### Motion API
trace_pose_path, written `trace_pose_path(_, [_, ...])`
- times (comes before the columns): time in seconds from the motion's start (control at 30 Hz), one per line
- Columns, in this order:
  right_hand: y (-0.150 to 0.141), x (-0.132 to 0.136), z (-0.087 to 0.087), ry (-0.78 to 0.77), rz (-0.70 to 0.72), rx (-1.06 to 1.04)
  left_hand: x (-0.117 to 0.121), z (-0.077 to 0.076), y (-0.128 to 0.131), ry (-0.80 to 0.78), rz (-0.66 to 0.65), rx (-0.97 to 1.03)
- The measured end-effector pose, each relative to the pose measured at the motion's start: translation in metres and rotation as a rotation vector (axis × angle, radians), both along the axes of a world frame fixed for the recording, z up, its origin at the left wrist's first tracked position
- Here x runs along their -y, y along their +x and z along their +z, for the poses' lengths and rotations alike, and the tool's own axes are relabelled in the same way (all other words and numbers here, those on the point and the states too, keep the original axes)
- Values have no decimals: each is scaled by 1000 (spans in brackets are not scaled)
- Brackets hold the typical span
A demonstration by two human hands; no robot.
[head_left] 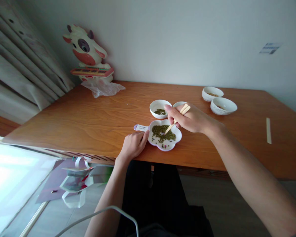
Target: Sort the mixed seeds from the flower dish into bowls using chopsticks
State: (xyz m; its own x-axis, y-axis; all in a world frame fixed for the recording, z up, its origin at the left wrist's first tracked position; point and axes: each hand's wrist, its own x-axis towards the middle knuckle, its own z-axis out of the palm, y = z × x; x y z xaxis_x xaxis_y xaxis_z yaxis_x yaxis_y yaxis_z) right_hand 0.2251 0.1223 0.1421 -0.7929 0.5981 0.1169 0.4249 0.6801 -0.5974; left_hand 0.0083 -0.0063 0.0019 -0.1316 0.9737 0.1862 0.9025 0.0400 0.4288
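My right hand (184, 117) is closed around a pair of wooden chopsticks (175, 119), their tips down among the green beans (160, 132). These beans, which look like mung beans, lie in a white flower-shaped dish (177, 135) with a purple rim and a labelled handle (141, 127). A few dark and reddish bits are scattered near its front edge. My left hand (134, 144) rests on the table with fingers curled, gripping the dish's left edge below the handle. Just behind the dish is a white bowl (155, 105) with some green beans; another white bowl (179, 103) is partly hidden by my right hand.
Two white bowls (224, 110) with small brownish contents stand at the back right. A pale flat strip (268, 130) lies on the wooden table (88, 121) farther right. A cow-shaped toy keyboard (91, 62) and crumpled clear plastic (103, 89) occupy the back left. Bags (76, 181) sit below left.
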Motion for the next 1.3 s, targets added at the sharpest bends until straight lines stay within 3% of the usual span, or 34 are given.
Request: trace_pose_path(1.3, [1, 6, 0, 31, -51, 28, 0, -7, -3, 48, -13, -16])
